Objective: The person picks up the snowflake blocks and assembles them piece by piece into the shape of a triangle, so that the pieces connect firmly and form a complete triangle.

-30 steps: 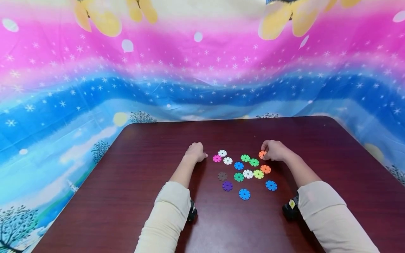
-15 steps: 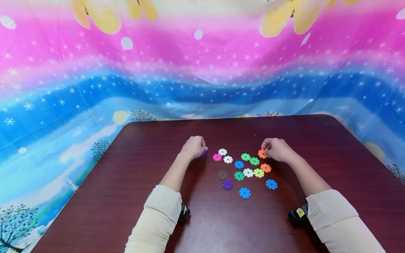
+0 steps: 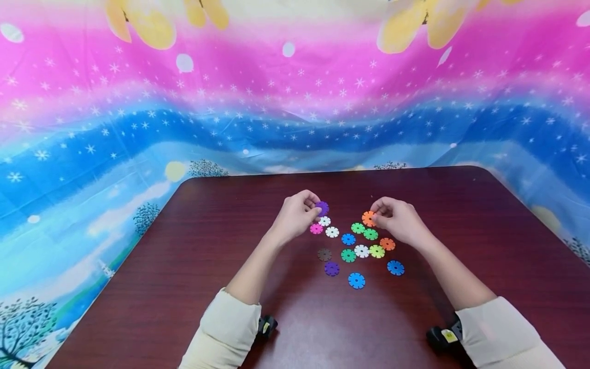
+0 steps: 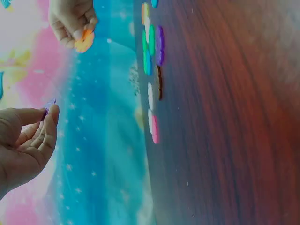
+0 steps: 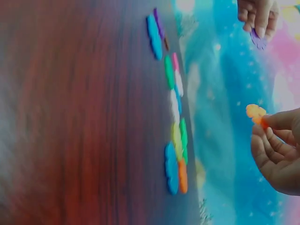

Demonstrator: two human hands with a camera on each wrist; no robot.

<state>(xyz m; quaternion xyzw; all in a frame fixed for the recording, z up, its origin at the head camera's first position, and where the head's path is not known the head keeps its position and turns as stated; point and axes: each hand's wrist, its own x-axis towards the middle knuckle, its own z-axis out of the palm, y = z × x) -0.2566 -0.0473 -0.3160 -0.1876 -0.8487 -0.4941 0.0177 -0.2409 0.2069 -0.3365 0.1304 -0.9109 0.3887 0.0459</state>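
Between thumb and fingers, my left hand [image 3: 297,216] pinches a purple notched plastic disc [image 3: 322,208], raised above the table. My right hand [image 3: 400,219] pinches an orange notched disc [image 3: 368,219] by its edge, also off the table. Both wrist views show the two discs held up, the orange one [image 5: 255,112] near the right thumb. Below the hands, several more discs lie flat: a pink one [image 3: 316,229] and a white one [image 3: 332,232] near the left hand, a green one [image 3: 371,234] and a second orange one [image 3: 387,244] near the right.
Nearer the person lie a brown disc [image 3: 324,254], another purple disc [image 3: 331,269] and blue discs, one [image 3: 356,280] closest to the front. The dark red table [image 3: 184,287] ends at a printed cloth backdrop [image 3: 295,118] behind it.
The left hand has picked up the purple disc and moved right and upward with it. The right hand has lifted the orange disc and shifted slightly left, towards the other hand.
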